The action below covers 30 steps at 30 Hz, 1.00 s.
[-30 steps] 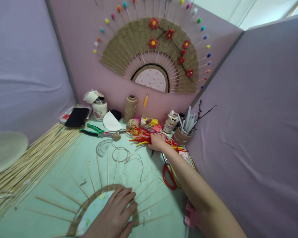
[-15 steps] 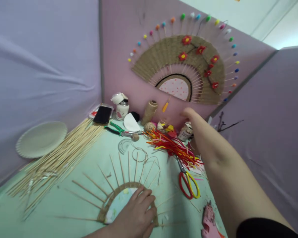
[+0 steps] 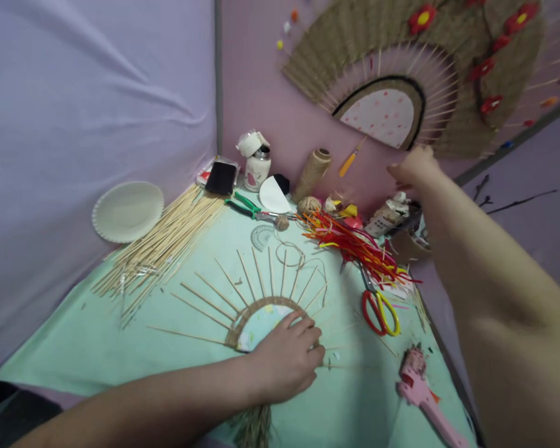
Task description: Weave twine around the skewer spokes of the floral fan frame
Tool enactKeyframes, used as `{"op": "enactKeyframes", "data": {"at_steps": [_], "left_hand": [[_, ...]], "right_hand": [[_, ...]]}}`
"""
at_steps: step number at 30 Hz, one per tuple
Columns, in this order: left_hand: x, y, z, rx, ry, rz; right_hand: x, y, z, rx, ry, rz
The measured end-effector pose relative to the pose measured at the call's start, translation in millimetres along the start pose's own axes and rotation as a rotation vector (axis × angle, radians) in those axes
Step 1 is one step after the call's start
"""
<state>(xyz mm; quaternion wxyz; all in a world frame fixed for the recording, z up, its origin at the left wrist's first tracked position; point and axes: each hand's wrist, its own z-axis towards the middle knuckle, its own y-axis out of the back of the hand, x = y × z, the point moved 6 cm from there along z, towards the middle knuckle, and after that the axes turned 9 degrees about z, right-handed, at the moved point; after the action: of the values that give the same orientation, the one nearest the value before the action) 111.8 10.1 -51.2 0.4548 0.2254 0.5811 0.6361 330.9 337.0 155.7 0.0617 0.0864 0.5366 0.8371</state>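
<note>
My left hand [image 3: 289, 354] lies over the right part of a half-round fan base [image 3: 266, 323], its fingers spread and resting on it. The base has a brown twine-like rim and a pale blue and yellow patterned middle. Thin wooden sticks [image 3: 217, 291] fan out from its rim across the table. My right hand [image 3: 413, 168] is raised at the back wall, beside the lower edge of a large finished fan [image 3: 380, 115]. Its fingers look apart, with nothing seen in them, though they are partly blurred. Whether it touches the fan I cannot tell.
Bundled sticks [image 3: 163, 236] and a pale plate [image 3: 128, 211] lie left. Pliers [image 3: 256, 211], a twine spool [image 3: 312, 174] and a white jar [image 3: 257, 168] stand behind. Red and orange pipe cleaners [image 3: 354, 242], scissors [image 3: 378, 308] and a pink glue gun [image 3: 422, 389] lie right.
The view has shifted, so the table and wall fan appear further right and higher. My right hand is now closer to the wall fan's lower edge. My left hand stays on the fan base.
</note>
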Motion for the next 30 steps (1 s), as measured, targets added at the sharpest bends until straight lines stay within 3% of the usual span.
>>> {"op": "enactKeyframes", "data": {"at_steps": [2,5,7,10,13,16,21,23,25,28,30], "left_hand": [[0,-0.3,1,-0.019,-0.002,-0.001],[-1,2.7,2,-0.061,-0.003,-0.023],[-3,10.8,3,-0.125,-0.017,-0.058],[3,31.3,3,-0.257,0.019,-0.222],[30,51.0,1,-0.406,0.301,-0.414],[56,56.1,0,-0.489,0.568,-0.665],[47,28.1,20,-0.159,0.568,-1.340],[45,21.9,19,-0.101,0.603,-1.415],[49,20.3,14,-0.134,0.671,-1.424],[58,18.7,7,-0.179,0.799,-1.446],[61,17.4,5,-0.181,0.847,-1.454]], "right_hand": [[10,22,-33,0.023,0.058,0.044],[34,63,-104,-0.162,0.305,0.177],[34,79,-155,-0.284,0.323,0.405],[16,75,-216,-0.315,0.182,0.814],[0,49,-255,-0.185,0.020,1.132],[0,18,-280,0.040,-0.082,1.323],[39,-26,-317,0.525,-0.116,1.431],[49,-30,-325,0.580,-0.076,1.442],[50,-30,-327,0.627,-0.027,1.421],[31,-31,-320,0.653,0.002,1.323],[10,-34,-308,0.595,-0.004,1.225]]}}
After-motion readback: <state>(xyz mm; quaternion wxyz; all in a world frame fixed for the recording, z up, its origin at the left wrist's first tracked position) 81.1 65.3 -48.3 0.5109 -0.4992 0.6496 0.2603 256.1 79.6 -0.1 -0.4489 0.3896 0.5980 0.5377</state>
